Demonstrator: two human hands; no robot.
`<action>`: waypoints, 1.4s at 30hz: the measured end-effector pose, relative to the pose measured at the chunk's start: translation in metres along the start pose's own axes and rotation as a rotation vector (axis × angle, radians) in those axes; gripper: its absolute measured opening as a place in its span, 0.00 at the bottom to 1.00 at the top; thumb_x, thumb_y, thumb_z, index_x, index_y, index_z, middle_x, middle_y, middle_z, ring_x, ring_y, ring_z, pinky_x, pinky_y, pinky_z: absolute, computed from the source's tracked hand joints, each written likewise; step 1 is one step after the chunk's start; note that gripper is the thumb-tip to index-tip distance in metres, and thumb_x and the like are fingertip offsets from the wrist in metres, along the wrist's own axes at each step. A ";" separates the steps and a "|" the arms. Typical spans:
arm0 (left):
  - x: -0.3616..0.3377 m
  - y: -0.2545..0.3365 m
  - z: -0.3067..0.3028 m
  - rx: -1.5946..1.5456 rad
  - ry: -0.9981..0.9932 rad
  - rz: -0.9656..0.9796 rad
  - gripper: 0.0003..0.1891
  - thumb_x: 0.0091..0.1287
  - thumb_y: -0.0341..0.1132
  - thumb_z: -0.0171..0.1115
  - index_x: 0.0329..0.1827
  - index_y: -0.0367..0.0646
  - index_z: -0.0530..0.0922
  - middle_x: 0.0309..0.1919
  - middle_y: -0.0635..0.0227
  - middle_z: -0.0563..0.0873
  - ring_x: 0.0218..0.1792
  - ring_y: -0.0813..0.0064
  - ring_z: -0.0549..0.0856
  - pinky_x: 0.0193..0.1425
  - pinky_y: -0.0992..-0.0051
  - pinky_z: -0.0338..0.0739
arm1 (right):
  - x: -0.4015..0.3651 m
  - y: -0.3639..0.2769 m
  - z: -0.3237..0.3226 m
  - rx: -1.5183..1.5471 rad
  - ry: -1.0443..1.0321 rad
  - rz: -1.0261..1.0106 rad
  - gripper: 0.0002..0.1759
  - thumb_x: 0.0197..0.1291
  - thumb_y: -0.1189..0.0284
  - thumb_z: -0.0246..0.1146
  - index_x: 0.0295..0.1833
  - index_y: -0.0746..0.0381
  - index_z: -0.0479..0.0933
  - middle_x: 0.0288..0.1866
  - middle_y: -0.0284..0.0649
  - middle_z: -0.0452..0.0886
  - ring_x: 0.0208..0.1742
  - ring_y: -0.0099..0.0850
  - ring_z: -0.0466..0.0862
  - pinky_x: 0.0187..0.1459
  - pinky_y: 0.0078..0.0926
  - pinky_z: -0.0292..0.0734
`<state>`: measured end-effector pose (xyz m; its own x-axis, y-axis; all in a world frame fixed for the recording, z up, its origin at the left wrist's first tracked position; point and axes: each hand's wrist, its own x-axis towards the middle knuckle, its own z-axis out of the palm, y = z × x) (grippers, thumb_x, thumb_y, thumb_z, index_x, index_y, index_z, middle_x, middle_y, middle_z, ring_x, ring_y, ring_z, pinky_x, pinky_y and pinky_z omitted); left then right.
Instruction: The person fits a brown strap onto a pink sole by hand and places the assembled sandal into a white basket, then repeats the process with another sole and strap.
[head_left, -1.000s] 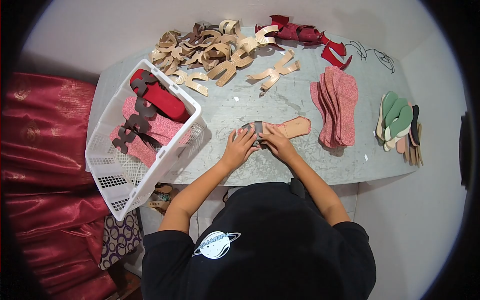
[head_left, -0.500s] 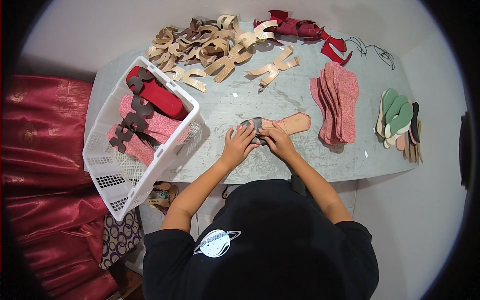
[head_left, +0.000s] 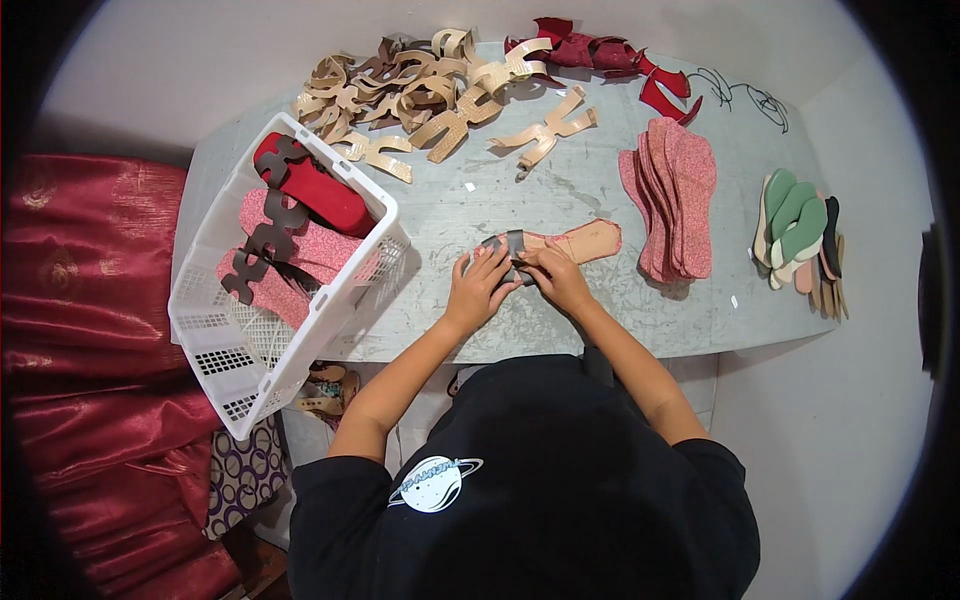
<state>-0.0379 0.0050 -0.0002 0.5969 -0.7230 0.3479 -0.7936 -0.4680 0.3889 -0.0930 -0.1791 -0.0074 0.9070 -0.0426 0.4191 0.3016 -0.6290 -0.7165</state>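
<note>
The fingers of the left hand [head_left: 480, 287] and the right hand [head_left: 556, 281] are bent and pinch a dark strap [head_left: 515, 243] down on a tan sole [head_left: 588, 240]. The sole lies flat on the table [head_left: 470, 205], near the middle. Pressing the same on both sides should keep the strap straight. A white basket [head_left: 232, 372] sits left, pink soles [head_left: 678, 205] right.

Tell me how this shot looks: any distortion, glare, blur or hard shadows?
Head view: strong fisheye with black corners, so the table bows. Head view: soft even light, faint shadows beside the white basket and pink insole stack, no glare. Left hand, right hand and the tan insole they grip look sharp.
</note>
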 end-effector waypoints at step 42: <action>0.001 -0.001 0.010 0.336 0.002 0.213 0.23 0.62 0.43 0.56 0.57 0.38 0.73 0.57 0.53 0.75 0.57 0.58 0.74 0.66 0.66 0.60 | -0.027 -0.016 -0.003 -0.417 -0.152 -0.047 0.23 0.53 0.68 0.62 0.56 0.62 0.72 0.63 0.44 0.68 0.67 0.42 0.63 0.65 0.57 0.49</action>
<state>-0.0375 -0.0004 -0.0087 0.4151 -0.8207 0.3925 -0.8938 -0.4484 0.0077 -0.1225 -0.1702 -0.0060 0.9375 0.0888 0.3365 0.2275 -0.8881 -0.3995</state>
